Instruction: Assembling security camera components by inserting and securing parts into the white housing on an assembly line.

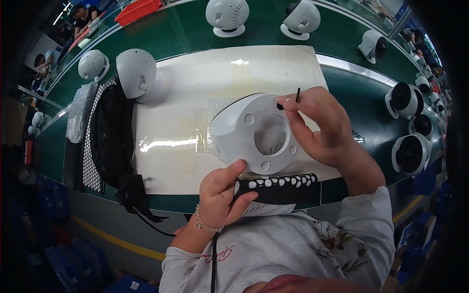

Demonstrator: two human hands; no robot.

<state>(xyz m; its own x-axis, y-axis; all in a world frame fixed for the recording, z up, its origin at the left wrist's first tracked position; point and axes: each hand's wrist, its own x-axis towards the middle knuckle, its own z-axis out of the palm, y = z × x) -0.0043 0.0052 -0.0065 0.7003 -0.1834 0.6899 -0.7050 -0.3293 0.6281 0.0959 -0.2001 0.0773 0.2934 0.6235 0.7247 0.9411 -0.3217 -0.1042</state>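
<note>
A white rounded device (pixel 229 124) lies tipped on the work sheet, its ring-shaped base facing me with a round opening and several shallow round recesses. My left hand (pixel 218 195) is closed around a black strip with white round spots (pixel 278 185), and a fingertip touches the lower rim of the base. My right hand (pixel 320 124) is closed in a pinch at the base's upper right edge. A small black round pad (pixel 280 106) shows at its fingertips, against the base. A thin black piece (pixel 298 95) sticks up between the fingers.
A cream sheet (pixel 181 93) covers part of the green bench. Another white device (pixel 136 73) stands at its left corner, beside a black cloth-like bundle (pixel 112 141) and a patterned strip (pixel 93 146). Several similar devices (pixel 410 154) stand right and back. A red tray (pixel 138 11) is far left.
</note>
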